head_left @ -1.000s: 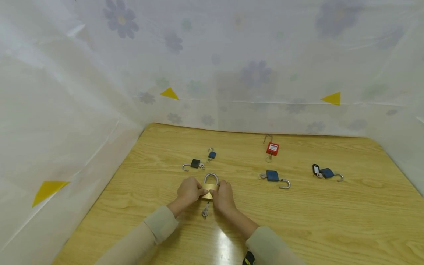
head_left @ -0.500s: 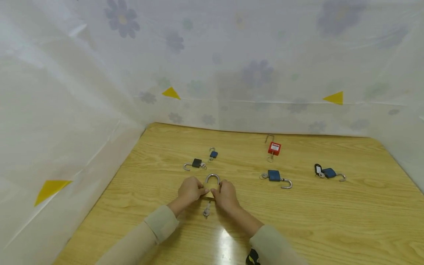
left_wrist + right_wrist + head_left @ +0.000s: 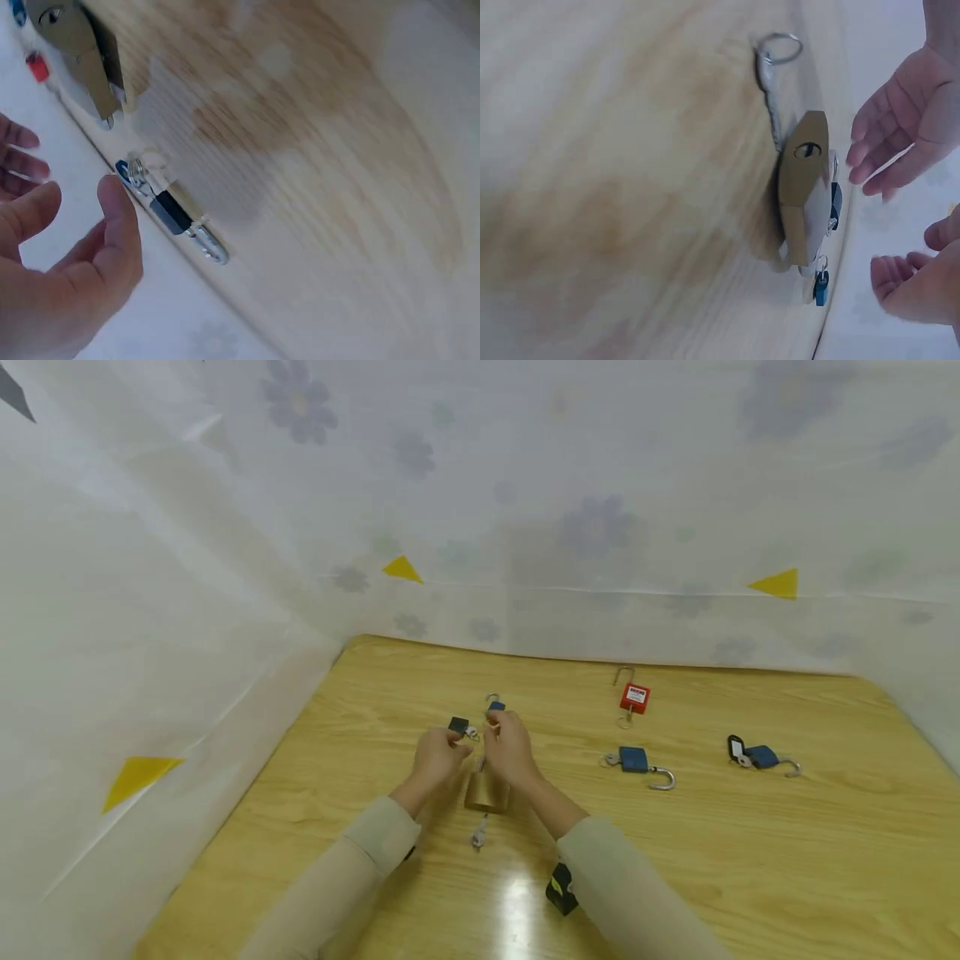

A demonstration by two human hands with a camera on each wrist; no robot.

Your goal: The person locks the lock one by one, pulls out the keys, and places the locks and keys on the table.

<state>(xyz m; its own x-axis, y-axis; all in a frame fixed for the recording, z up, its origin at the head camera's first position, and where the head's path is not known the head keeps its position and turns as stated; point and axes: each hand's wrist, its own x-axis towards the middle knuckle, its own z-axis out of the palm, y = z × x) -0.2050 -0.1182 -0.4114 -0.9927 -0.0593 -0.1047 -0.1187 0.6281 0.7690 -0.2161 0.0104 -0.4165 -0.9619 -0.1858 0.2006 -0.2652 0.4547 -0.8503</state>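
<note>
A large brass padlock (image 3: 487, 793) lies on the wooden table, its shackle mostly hidden behind my right hand in the head view. Its keys (image 3: 479, 835) lie just below its keyhole end. My left hand (image 3: 440, 758) hovers past the padlock's upper left, nearest a small dark padlock (image 3: 459, 725). Over the shackle end is my right hand (image 3: 512, 750), close to a small blue padlock (image 3: 497, 706). Both hands hold nothing, fingers loosely bent; the left wrist view shows a gap between thumb and fingers (image 3: 120, 217). In the right wrist view the brass padlock (image 3: 804, 187) stands apart from both hands.
To the right lie a red padlock (image 3: 635, 697), a blue padlock (image 3: 633, 760) and another blue one (image 3: 762, 757) with a black tag (image 3: 736, 748). Their shackles are undone. A patterned white sheet (image 3: 570, 610) borders the table. A black object (image 3: 561, 889) shows beside my right sleeve.
Both hands have let go of the brass padlock and moved up and forward off it. The padlock stays on the table. The head view has shifted slightly.
</note>
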